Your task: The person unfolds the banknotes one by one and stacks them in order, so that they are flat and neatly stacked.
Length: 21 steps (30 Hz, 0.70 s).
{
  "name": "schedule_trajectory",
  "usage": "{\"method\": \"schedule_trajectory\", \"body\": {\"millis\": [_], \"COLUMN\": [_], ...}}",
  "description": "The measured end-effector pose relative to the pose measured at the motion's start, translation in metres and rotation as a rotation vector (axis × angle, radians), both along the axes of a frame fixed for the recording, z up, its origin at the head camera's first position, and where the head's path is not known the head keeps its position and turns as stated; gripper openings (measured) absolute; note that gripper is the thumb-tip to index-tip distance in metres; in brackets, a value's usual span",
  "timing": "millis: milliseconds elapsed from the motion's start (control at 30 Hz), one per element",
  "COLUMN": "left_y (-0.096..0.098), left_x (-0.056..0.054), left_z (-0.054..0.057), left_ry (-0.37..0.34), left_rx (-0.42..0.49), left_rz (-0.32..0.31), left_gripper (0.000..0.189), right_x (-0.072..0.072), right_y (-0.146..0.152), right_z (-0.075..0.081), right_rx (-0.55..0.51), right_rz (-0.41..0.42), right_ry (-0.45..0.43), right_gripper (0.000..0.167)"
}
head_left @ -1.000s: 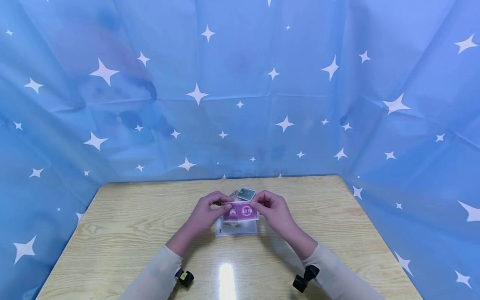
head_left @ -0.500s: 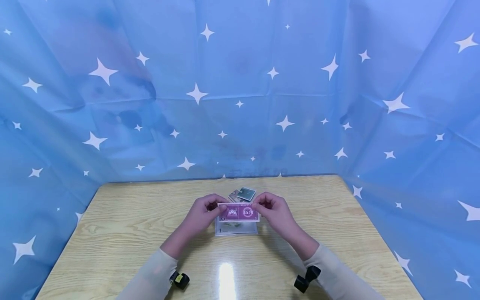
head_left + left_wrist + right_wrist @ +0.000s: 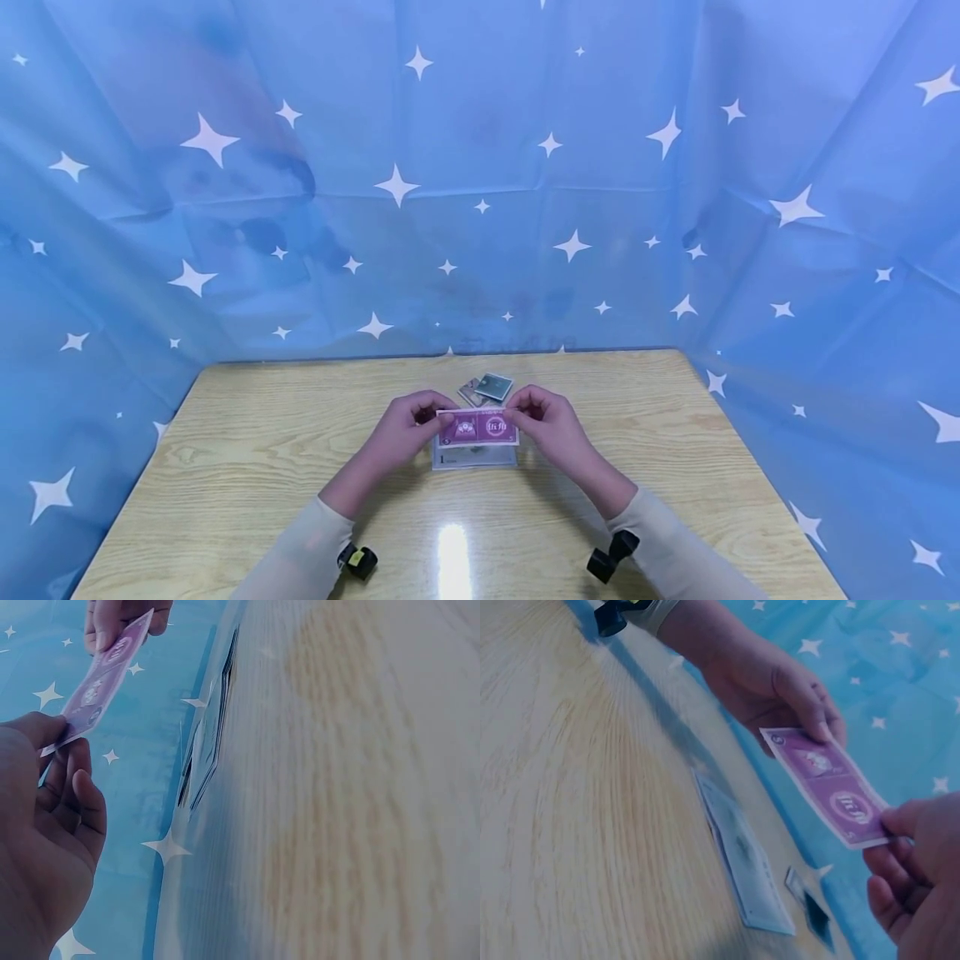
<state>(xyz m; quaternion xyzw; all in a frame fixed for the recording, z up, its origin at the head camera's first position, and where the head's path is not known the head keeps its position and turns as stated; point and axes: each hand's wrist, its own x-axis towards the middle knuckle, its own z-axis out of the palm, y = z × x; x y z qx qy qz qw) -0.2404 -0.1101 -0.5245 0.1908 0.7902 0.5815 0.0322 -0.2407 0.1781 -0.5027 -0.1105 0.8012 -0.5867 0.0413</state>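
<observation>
A purple banknote [image 3: 478,427] with a white border is stretched between my two hands. My left hand [image 3: 411,425] pinches its left end between thumb and fingers. At its other end, my right hand [image 3: 546,419] pinches the upper right corner. In the right wrist view the purple banknote [image 3: 829,784] is lifted off the table, unfolded, with a crease across its middle. Below it lies a pale banknote stack [image 3: 480,458], marked with a 1, partly hidden by the purple one in the head view. The left wrist view shows this stack [image 3: 214,724] edge-on.
Just behind the pale stack, a small dark green note-like piece [image 3: 494,387] overlaps a brownish one [image 3: 470,392]. The wooden table [image 3: 285,450] reaches back to a blue curtain [image 3: 487,208] with white stars.
My left hand has slid left along the purple banknote, which now shows more of its left end and looks flatter. My right hand has stayed nearly in place.
</observation>
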Motion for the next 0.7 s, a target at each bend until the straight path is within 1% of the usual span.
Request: {"method": "schedule_trajectory", "body": {"millis": [167,333,533,700], "left_y": [-0.002,-0.004,-0.009,-0.011], "left_x": [0.0,-0.001,-0.004,-0.009], "left_z": [0.002,0.001,-0.006,-0.01], "left_ry": [-0.021,-0.022,0.005,0.039], "left_rx": [-0.048,-0.126,-0.212,-0.27], "left_rz": [-0.016,-0.038,-0.071,-0.072], "left_gripper": [0.016,0.019,0.022,0.022], "right_x": [-0.002,-0.002,-0.005,-0.007], "right_y": [-0.001,-0.002,-0.001,-0.004], "right_z": [-0.008,-0.013,-0.021,-0.028], "right_rx": [0.056,0.121,0.187,0.256], "right_rz": [0.012,0.021,0.042,0.06], "right_ry": [0.038,0.045,0.069,0.087], "right_gripper": [0.005,0.007,0.009,0.009]}}
